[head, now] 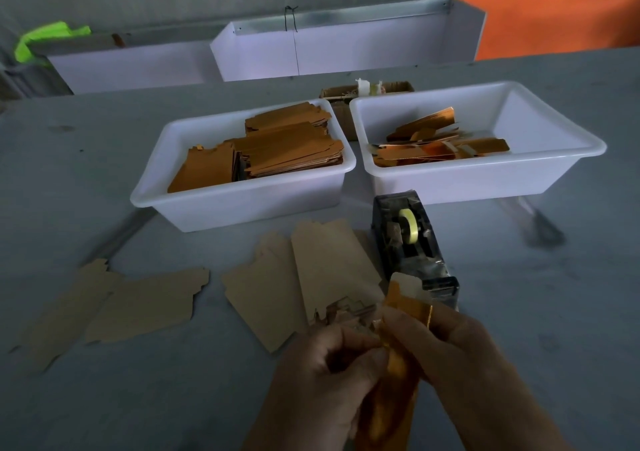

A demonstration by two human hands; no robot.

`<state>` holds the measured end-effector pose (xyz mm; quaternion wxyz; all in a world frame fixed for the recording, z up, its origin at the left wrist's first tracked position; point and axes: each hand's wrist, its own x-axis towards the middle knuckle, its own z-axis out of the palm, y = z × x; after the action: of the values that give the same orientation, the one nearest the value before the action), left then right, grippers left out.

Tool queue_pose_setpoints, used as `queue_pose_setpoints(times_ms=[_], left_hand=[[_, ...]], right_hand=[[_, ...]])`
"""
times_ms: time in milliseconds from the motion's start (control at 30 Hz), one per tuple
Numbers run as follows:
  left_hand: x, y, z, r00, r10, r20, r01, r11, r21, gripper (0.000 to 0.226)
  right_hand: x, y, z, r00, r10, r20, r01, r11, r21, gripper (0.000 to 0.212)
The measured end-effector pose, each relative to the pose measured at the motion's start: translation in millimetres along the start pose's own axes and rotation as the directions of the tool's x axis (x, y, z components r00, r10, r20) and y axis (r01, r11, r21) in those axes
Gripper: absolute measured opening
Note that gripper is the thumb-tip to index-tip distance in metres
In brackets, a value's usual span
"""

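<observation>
A narrow gold-faced cardboard box blank (398, 364) stands between my hands near the table's front edge. My left hand (325, 378) grips its left side with curled fingers. My right hand (460, 357) pinches its right edge, with its top flap just in front of a black tape dispenser (412, 246) holding a yellowish roll. Flat brown blanks (325, 270) lie face down on the table behind my hands, and more brown blanks (114, 305) lie to the left.
Two white plastic tubs stand further back. The left tub (242, 204) holds stacked flat blanks; the right tub (485, 176) holds several folded gold pieces. A small cardboard box (341, 111) sits behind them. White trays (346, 52) line the far edge.
</observation>
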<state>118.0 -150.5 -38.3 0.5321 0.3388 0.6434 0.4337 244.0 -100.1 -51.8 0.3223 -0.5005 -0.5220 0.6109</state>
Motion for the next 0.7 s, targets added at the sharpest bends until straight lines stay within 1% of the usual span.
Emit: queue_pose_setpoints(times_ms=[67, 100, 133, 167, 200, 233, 300, 333, 367, 433, 567, 700], left_hand=[[3.2, -0.9, 3.4, 0.997, 0.042, -0.058, -0.044, 0.998, -0.04, 0.009], [5.5, -1.2, 4.7, 0.995, 0.045, -0.088, -0.051, 0.996, -0.071, 0.006], [8.5, -2.1, 5.2, 0.993, 0.046, -0.104, -0.056, 0.995, -0.088, 0.01], [11.2, -2.8, 5.8, 0.992, 0.054, -0.113, -0.066, 0.992, -0.112, 0.015], [13.4, 0.1, 8.1, 0.991, 0.049, -0.126, -0.067, 0.988, -0.137, 0.018], [16.0, 1.9, 9.4, 0.99, 0.045, -0.133, -0.065, 0.986, -0.153, 0.02], [19.4, 7.0, 12.0, 0.99, 0.016, -0.139, -0.044, 0.98, -0.195, 0.018], [21.7, 8.4, 13.4, 0.992, 0.003, -0.127, -0.032, 0.975, -0.222, 0.017], [23.2, 10.6, 15.7, 0.993, -0.008, -0.12, -0.021, 0.97, -0.24, 0.017], [26.6, 11.7, 20.2, 0.994, -0.012, -0.104, -0.015, 0.967, -0.253, 0.017], [32.0, 11.8, 29.4, 0.995, 0.009, -0.103, -0.033, 0.973, -0.23, 0.015], [35.1, 13.1, 32.7, 0.991, 0.039, -0.127, -0.068, 0.97, -0.232, 0.014]], right_hand=[[-2.8, -6.3, -12.2, 0.98, -0.184, -0.071, 0.163, 0.959, -0.231, 0.038], [-3.9, -11.9, -19.7, 0.946, -0.289, -0.145, 0.227, 0.914, -0.336, 0.034], [-2.3, -14.6, -26.1, 0.894, -0.376, -0.242, 0.265, 0.881, -0.392, 0.024], [1.1, -17.1, -34.1, 0.849, -0.426, -0.313, 0.281, 0.865, -0.416, 0.014], [7.5, -18.1, -41.7, 0.833, -0.429, -0.349, 0.27, 0.866, -0.42, 0.009], [15.9, -15.4, -48.3, 0.852, -0.379, -0.362, 0.238, 0.895, -0.378, 0.011], [28.9, -10.9, -54.6, 0.926, -0.209, -0.315, 0.128, 0.957, -0.259, 0.012], [33.8, -8.3, -56.1, 0.951, -0.132, -0.28, 0.073, 0.975, -0.212, 0.012], [37.1, -6.7, -55.9, 0.965, -0.087, -0.248, 0.041, 0.982, -0.186, 0.012], [39.8, -4.9, -55.0, 0.976, -0.064, -0.21, 0.029, 0.986, -0.164, 0.014], [40.9, -4.5, -52.5, 0.985, -0.07, -0.159, 0.043, 0.985, -0.165, 0.012], [41.2, -5.0, -49.1, 0.979, -0.093, -0.181, 0.058, 0.98, -0.189, 0.012]])
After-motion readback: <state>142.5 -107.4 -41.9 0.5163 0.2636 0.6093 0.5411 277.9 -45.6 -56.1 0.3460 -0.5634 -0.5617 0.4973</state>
